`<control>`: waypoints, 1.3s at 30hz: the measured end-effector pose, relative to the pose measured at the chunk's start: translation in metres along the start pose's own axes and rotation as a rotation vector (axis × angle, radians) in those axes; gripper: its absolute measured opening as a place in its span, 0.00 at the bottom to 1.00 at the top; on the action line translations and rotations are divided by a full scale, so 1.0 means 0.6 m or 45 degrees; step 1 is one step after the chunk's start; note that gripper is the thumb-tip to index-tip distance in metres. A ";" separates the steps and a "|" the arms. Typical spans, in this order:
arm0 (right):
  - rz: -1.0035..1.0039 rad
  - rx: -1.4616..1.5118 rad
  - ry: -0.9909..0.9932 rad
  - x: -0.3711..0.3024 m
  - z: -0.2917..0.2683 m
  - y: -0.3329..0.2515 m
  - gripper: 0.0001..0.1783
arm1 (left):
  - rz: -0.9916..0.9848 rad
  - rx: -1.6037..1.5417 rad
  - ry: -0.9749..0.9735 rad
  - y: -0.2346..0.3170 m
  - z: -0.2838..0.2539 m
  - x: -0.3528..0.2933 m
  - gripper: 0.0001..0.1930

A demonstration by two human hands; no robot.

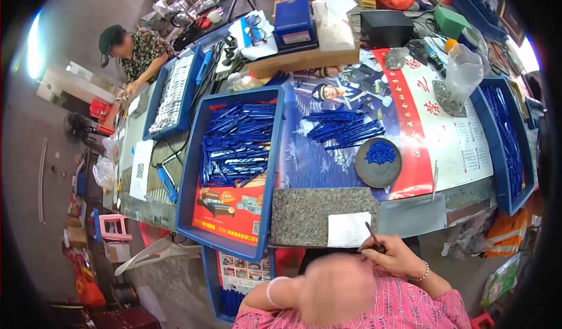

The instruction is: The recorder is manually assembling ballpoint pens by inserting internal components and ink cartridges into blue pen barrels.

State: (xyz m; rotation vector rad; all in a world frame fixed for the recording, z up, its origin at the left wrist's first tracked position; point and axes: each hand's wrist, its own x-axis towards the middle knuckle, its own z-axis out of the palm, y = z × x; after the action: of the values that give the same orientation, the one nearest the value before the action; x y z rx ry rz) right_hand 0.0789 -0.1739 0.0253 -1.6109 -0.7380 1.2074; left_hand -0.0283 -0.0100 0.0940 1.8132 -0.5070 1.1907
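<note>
Your right hand point(396, 255) grips slim dark tool point(372, 233) by white paper point(345, 229); left hand point(335, 289) blurred, grip unclear. Likely fine tool work; next move probably needs steady aim.

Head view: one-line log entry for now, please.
right hand: holds slim dark tool; left hand: blurred, grip unclear; slab: white paper; dish: small blue pieces

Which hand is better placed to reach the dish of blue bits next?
Right, I'd judge: the right hand sits nearer the round dish, though it holds a slim dark tool. The left hand is lower and blurred; its grip can't be read.
</note>
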 end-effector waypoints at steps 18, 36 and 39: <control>-0.076 -0.005 0.166 -0.040 -0.051 0.035 0.09 | -0.808 1.140 -0.795 -0.357 0.017 -0.085 0.08; -0.089 -0.999 1.093 0.017 -0.250 0.098 0.06 | -1.341 0.449 0.310 -0.058 -0.059 -0.036 0.06; -0.082 -1.063 1.047 0.026 -0.279 0.095 0.06 | -1.446 0.299 0.377 -0.027 -0.061 -0.041 0.06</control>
State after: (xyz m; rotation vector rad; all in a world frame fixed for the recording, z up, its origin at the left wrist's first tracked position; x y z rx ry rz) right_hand 0.2373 -0.2366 -0.0245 -2.4794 -0.7571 0.0602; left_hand -0.0466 0.0262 0.0704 1.6309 0.7896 0.6690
